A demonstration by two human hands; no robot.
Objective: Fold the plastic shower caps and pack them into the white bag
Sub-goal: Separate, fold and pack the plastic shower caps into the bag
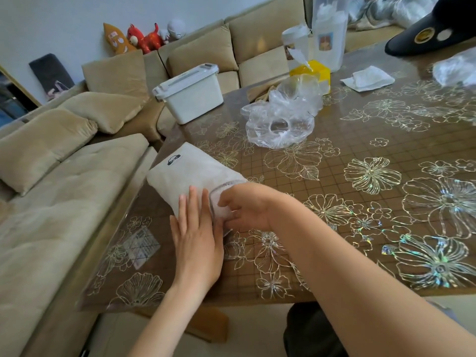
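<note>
The white bag (185, 173) lies on the table near its left edge, its open mouth towards me. My left hand (195, 238) presses flat on the bag just beside the mouth, fingers straight. My right hand (244, 210) is at the mouth with curled fingers, gripping the bag's rim; whether it also holds a folded cap there I cannot tell. A loose pile of clear plastic shower caps (280, 117) lies further back on the table, apart from both hands.
A white lidded box (190, 94) stands at the table's far left edge. Behind the caps are a yellow tissue box (314, 70) and tall white bags (329, 39). A tissue (367, 78) and a black object (432, 32) lie at the back right. A beige sofa (64, 176) runs along the left.
</note>
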